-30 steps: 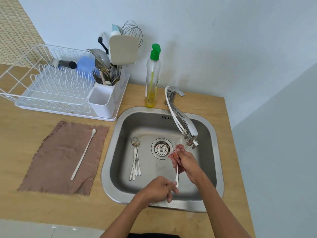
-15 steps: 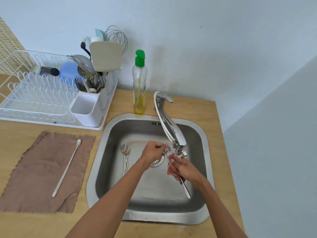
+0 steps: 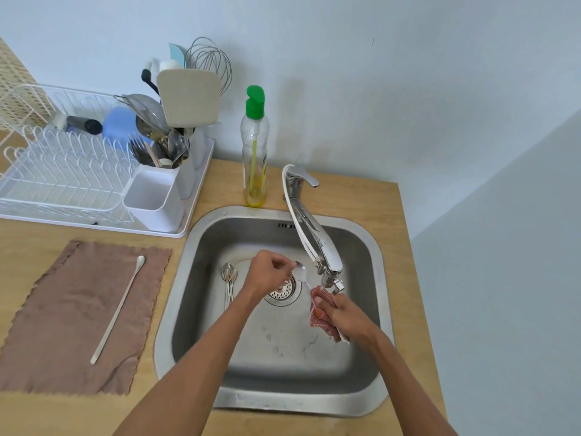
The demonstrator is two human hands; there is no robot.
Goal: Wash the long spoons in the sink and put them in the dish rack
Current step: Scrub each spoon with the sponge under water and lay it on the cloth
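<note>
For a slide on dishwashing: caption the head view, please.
Left hand holds a long spoon by its bowl while right hand wipes it with a red cloth over the sink.

You stood before a wooden countertop (image 3: 361, 196) set into a corner where a pale blue-grey back wall (image 3: 377, 73) met a side wall (image 3: 518, 278). Soft, even light fell; a cream perforated panel (image 3: 15, 80) showed far left.

Bright, even daylight; soft shadows on wall; wide-angle edge bending; slightly soft focus.
</note>
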